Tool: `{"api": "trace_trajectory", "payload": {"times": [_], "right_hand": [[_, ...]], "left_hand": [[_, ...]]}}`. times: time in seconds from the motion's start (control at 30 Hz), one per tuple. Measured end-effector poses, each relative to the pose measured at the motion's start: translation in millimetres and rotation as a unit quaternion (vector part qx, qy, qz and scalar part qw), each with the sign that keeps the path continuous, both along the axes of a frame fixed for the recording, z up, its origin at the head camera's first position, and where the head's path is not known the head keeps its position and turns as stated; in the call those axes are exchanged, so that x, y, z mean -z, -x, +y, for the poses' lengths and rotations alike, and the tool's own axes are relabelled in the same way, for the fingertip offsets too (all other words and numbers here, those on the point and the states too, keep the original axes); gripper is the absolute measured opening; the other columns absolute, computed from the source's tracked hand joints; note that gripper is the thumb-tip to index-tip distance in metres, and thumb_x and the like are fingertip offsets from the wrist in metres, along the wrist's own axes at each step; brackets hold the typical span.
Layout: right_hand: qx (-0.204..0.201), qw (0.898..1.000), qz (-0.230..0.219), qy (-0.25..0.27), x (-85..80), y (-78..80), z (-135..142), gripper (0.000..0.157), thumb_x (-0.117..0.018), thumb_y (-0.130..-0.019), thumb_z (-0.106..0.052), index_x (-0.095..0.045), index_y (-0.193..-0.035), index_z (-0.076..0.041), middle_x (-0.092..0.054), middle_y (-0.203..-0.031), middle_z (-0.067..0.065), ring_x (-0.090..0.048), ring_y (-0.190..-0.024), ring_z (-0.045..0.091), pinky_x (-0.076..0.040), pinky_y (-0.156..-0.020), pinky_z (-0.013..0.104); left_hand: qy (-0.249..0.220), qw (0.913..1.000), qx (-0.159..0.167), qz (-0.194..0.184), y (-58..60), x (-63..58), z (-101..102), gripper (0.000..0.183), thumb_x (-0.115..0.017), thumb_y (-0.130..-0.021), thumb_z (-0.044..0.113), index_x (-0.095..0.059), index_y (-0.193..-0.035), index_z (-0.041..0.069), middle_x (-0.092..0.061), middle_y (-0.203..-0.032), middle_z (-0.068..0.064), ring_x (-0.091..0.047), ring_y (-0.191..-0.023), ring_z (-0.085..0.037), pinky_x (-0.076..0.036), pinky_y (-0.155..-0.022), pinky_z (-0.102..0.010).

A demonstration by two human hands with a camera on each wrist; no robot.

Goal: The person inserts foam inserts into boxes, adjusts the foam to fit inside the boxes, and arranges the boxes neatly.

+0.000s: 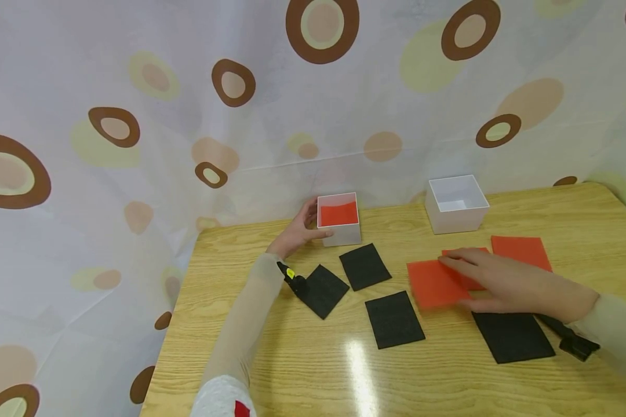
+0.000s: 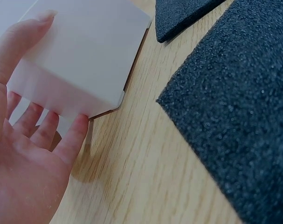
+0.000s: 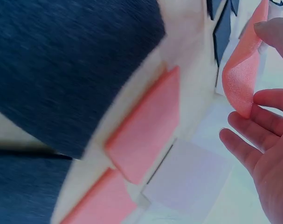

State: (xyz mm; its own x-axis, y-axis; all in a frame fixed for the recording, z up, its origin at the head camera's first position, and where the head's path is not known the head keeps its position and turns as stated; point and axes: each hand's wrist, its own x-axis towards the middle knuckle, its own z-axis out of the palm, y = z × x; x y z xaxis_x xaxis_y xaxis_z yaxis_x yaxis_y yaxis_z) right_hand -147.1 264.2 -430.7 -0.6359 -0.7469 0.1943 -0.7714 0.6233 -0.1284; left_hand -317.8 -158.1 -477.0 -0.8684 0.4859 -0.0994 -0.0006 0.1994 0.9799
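Note:
My left hand [image 1: 301, 229] holds the left white box [image 1: 342, 234] at its left side. In the left wrist view the thumb lies along one face of that white box [image 2: 92, 51] and the fingertips [image 2: 79, 122] touch the adjoining face. A red foam sheet [image 1: 339, 214] is inside the box. My right hand [image 1: 506, 281] pinches another red foam square [image 1: 433, 284] between thumb and fingers, over the table. The right wrist view shows this held red square [image 3: 244, 77] bent in the grip. Two more red squares lie near the hand, one [image 1: 521, 250] beyond it, one [image 1: 475, 284] partly hidden beneath.
A second white box [image 1: 456, 211] stands at the back right, its inner floor showing. Several black foam squares lie on the wooden table [image 1: 302, 359], one [image 1: 365, 266] in front of the left box and one [image 1: 513, 336] under the right forearm. A patterned curtain [image 1: 271, 133] hangs behind.

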Motion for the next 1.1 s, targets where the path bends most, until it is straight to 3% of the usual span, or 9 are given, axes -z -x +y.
{"api": "trace_trajectory", "payload": {"times": [0.37,0.7,1.1], "right_hand": [[-0.027,0.999,0.037,0.022,-14.9,33.9,-15,0.075,-0.096,-0.074,-0.026,-0.062,-0.135,0.003,-0.062,-0.129,0.013,-0.064,-0.111,0.028,-0.061,-0.085,0.044],[-0.037,0.998,0.046,0.019,-27.7,63.5,-31,0.073,-0.093,-0.077,-0.027,-0.062,-0.133,0.007,-0.064,-0.126,0.019,-0.065,-0.11,0.035,-0.06,-0.087,0.048],[-0.02,0.999,-0.009,0.027,-37.3,90.6,-51,0.067,-0.087,-0.085,-0.026,-0.06,-0.135,0.009,-0.061,-0.129,0.02,-0.062,-0.115,0.036,-0.057,-0.095,0.05]], "left_hand": [[0.003,1.0,0.0,0.0,1.4,3.4,1,0.094,-0.079,-0.093,0.008,-0.021,-0.165,0.023,-0.033,-0.164,-0.001,-0.029,-0.154,-0.024,-0.028,-0.125,-0.043],[0.01,0.9999,0.001,-0.003,0.2,1.3,3,0.095,-0.077,-0.094,0.008,-0.017,-0.166,0.021,-0.029,-0.167,-0.003,-0.026,-0.156,-0.025,-0.026,-0.126,-0.042],[0.009,0.9999,-0.004,-0.004,0.6,0.8,0,0.096,-0.079,-0.093,0.009,-0.018,-0.166,0.022,-0.03,-0.166,-0.002,-0.026,-0.156,-0.025,-0.026,-0.126,-0.043]]}}
